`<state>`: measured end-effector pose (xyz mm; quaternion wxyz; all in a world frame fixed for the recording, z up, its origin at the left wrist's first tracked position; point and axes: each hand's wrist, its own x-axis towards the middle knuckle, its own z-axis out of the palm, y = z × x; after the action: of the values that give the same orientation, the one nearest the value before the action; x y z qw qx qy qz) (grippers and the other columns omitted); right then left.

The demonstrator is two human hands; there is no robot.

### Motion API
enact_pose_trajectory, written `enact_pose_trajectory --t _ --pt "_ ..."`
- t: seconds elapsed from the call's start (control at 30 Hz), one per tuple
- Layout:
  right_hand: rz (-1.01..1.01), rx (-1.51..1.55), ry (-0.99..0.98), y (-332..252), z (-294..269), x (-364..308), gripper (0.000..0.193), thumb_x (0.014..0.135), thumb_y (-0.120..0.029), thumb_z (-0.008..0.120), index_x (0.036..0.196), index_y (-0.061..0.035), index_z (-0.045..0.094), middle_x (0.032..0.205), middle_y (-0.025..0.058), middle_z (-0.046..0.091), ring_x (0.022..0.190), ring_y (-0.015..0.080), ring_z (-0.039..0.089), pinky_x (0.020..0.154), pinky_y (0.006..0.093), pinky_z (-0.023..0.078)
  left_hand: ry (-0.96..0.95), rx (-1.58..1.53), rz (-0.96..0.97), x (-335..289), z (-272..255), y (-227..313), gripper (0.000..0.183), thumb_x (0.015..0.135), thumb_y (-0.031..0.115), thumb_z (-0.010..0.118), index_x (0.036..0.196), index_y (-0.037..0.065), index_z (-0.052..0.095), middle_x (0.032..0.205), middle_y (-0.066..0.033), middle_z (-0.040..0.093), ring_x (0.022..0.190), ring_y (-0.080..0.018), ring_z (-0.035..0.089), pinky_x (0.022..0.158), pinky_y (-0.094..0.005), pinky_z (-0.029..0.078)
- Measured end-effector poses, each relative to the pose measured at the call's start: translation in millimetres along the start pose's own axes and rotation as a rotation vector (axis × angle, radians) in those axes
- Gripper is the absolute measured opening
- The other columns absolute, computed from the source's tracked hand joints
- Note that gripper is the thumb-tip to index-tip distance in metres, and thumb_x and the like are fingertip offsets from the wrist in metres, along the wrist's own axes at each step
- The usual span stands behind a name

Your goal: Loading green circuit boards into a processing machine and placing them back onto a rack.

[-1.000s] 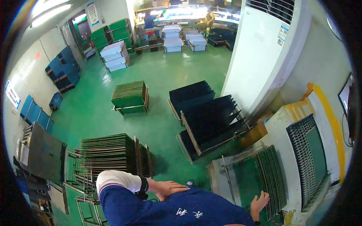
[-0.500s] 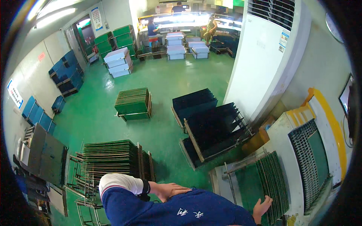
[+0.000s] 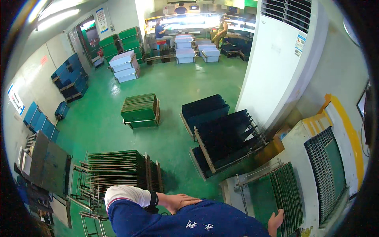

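My left hand lies flat across the front of my blue shirt, fingers stretched out and holding nothing. A dark band circles that wrist. At the lower right, my right hand is beside a rack of upright green panels. Its fingers are raised and loosely bent, with no object visible between them. Whether the fingertips touch a panel, I cannot tell. The green panels stand on edge in a close row, and a large green face shows on their left side.
Dark panels in racks stand ahead on the right, near a tall white cabinet unit. A rack of green panels is at near left, another mid-floor. A mesh-fronted machine is far right. People sit at a lit bench behind.
My right hand has dropped slightly along the green panels, and its fingers are drawn closer together. The left hand stays on my shirt. The whole view has shifted a little.
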<state>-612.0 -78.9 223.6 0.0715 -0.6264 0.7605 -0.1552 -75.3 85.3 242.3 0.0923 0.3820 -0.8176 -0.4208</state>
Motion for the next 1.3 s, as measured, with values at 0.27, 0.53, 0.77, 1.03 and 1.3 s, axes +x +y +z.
enact_pose_trajectory --t 0.27,0.53,0.77,1.03,1.3 --pt "0.057 -0.26 -0.358 48 11 49 0.038 0.075 -0.02 0.076 0.102 0.0007 0.06 0.094 0.0216 0.064 0.095 0.0412 0.062 0.082 0.0492 0.049 0.005 0.03 -0.055 -4 -8 3 0.126 0.061 0.036 0.083 0.157 0.008 0.005 0.16 -0.0186 0.019 0.146 -0.0368 0.025 0.115 -0.0508 0.026" --pt "0.023 -0.248 -0.39 98 41 67 0.032 0.08 -0.018 0.076 0.075 0.0014 0.051 0.071 0.0169 0.047 0.063 0.0354 0.051 0.062 0.0482 0.042 0.081 0.013 -0.045 -11 6 -1 0.142 0.048 0.037 0.089 0.158 0.012 0.002 0.16 -0.017 0.02 0.144 -0.0372 0.028 0.115 -0.0511 0.027" --pt "0.097 -0.341 -0.321 124 64 59 0.045 0.074 -0.026 0.081 0.101 0.0051 0.063 0.095 0.0241 0.065 0.09 0.0422 0.064 0.08 0.0499 0.051 0.013 0.014 -0.061 -12 5 3 0.129 0.057 0.034 0.083 0.157 0.006 0.006 0.16 -0.0183 0.019 0.146 -0.0368 0.025 0.116 -0.05 0.026" --pt "0.061 -0.255 -0.292 53 13 55 0.041 0.074 -0.02 0.082 0.099 0.0085 0.065 0.096 0.028 0.066 0.094 0.0443 0.064 0.079 0.0509 0.053 -0.062 0.016 0.011 2 -1 2 0.142 0.047 0.033 0.089 0.157 0.013 0.002 0.16 -0.0161 0.018 0.144 -0.0369 0.028 0.117 -0.0515 0.025" --pt "0.014 -0.247 -0.268 65 18 58 0.038 0.07 -0.027 0.082 0.087 0.004 0.067 0.091 0.0258 0.068 0.086 0.0431 0.067 0.076 0.05 0.052 -0.136 0.004 0.004 5 -7 10 0.127 0.06 0.039 0.083 0.157 0.01 0.006 0.161 -0.0167 0.018 0.145 -0.0359 0.026 0.116 -0.0509 0.025"
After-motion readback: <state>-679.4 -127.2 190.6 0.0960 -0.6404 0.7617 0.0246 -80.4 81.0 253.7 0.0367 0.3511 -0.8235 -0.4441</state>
